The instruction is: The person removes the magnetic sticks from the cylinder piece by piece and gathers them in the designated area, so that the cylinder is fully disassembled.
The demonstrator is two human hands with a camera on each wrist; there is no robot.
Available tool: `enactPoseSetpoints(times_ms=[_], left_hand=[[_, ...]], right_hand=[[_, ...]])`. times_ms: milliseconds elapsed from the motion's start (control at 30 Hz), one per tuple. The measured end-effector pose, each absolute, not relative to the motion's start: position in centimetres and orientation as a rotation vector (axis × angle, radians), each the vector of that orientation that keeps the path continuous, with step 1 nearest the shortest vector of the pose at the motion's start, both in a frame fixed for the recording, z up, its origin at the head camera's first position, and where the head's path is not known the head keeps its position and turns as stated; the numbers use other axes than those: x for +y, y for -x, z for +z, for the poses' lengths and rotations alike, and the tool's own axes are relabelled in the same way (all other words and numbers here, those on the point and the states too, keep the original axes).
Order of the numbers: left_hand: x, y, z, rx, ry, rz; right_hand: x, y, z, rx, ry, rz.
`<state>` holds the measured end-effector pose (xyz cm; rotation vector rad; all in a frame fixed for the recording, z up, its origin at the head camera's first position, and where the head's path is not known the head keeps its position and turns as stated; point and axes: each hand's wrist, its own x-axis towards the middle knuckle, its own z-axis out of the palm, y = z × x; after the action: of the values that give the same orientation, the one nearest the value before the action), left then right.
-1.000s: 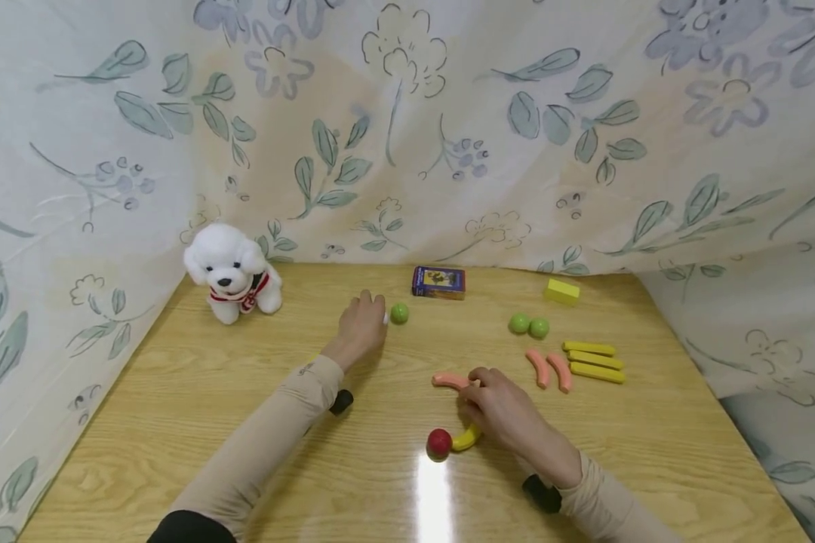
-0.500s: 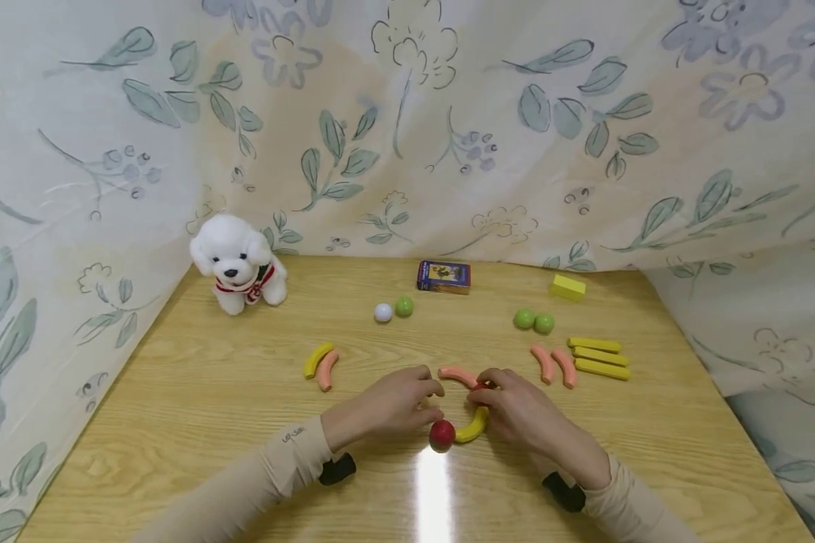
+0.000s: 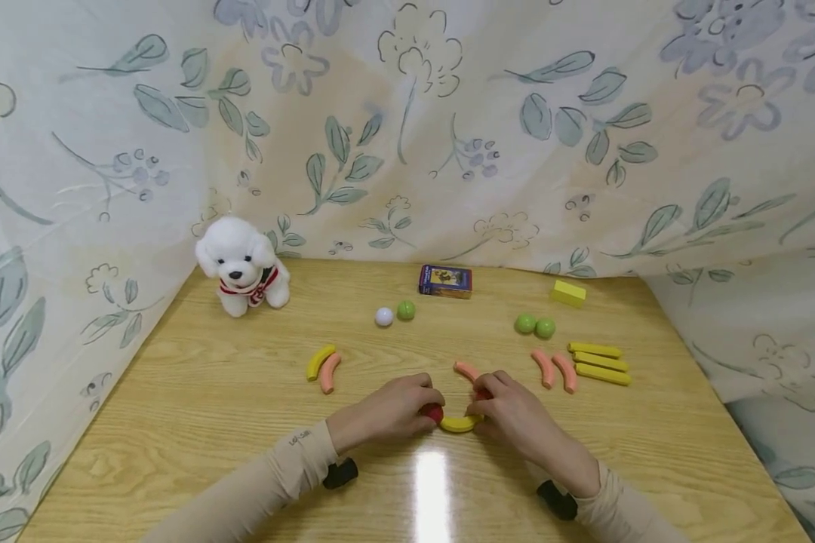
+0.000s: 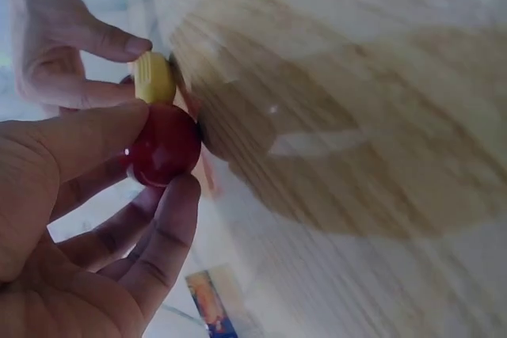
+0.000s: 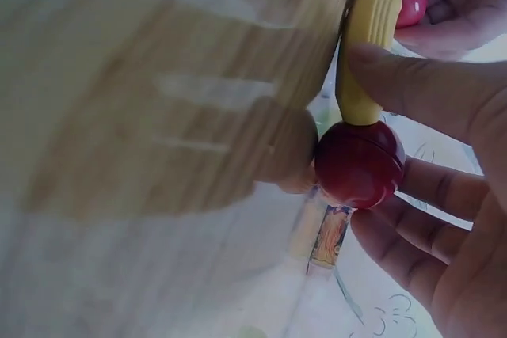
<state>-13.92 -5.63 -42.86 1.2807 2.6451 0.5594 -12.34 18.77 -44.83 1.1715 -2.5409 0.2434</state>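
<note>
My left hand pinches a glossy red ball between thumb and fingers. The ball touches one end of a yellow curved stick with ridged sides. My right hand has its thumb on the other end of that stick and its fingers on a second red ball, which touches the stick. From this second ball a pink curved stick reaches up and left on the table; the joint is partly hidden by my right fingers.
Left lie a yellow and a pink curved stick. Behind are a white ball, a green ball, a card box and a plush dog. Right are two green balls, pink sticks, yellow straight sticks and a yellow block.
My left hand has left the white ball beside the green one, come nearer and taken hold of the red ball. The yellow curved stick and the pink one have turned with their balls.
</note>
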Motion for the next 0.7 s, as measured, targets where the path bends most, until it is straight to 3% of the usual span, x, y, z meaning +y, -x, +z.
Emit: enactPoseSetpoints(times_ms=[333, 533, 700], left_hand=[[-6.8, 18.4, -42.0, 2.942, -1.144, 0.506], [-6.9, 22.2, -42.3, 3.214, -0.983, 0.141], [-6.4, 23.5, -42.7, 3.288, -0.938, -0.1]], right_hand=[[19.0, 12.5, -44.5, -2.588, -1.12, 0.261], [18.6, 12.3, -44.9, -2.576, -1.145, 0.276], [18.4, 12.2, -44.8, -2.604, -1.14, 0.272]])
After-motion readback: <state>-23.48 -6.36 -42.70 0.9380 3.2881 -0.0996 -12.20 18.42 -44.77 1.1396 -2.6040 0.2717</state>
